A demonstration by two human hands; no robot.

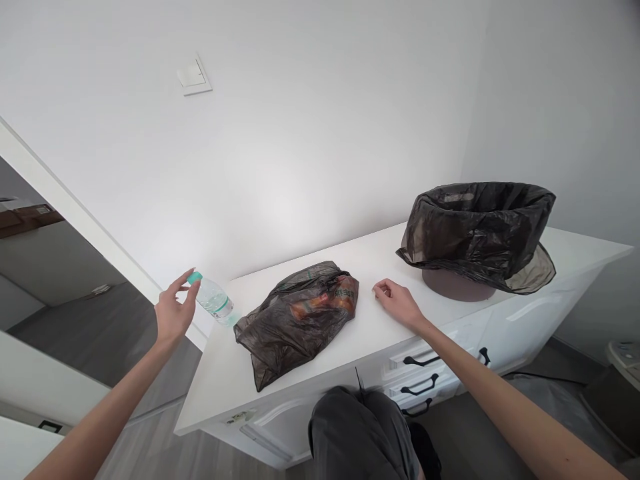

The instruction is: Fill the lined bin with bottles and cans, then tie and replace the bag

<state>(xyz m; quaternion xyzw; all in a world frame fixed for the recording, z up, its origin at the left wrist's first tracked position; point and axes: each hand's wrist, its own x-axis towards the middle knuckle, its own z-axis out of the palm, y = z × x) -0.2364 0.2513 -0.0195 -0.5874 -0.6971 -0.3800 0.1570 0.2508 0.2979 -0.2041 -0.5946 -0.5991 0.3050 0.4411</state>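
My left hand [175, 308] pinches the green cap of a clear plastic bottle [215, 301] between thumb and fingers, at the cabinet's left end. The bottle has a green-and-white label. To its right lies a dark, see-through plastic bag [300, 317], crumpled, with something orange and red showing through it. Just right of that bag, my right hand [397, 303] is low over the white top, its fingers curled together. What they hold, if anything, is hidden. Nearest on its right stands a trash bin [457, 285], lined with a black bag [480, 233] folded over its rim.
A white cabinet [195, 400] with black handles [419, 385] carries these things against the wall. On the wall is a light switch [194, 75]. A doorway opens at the left. My dark-clothed legs [363, 433] are close to the cabinet front.
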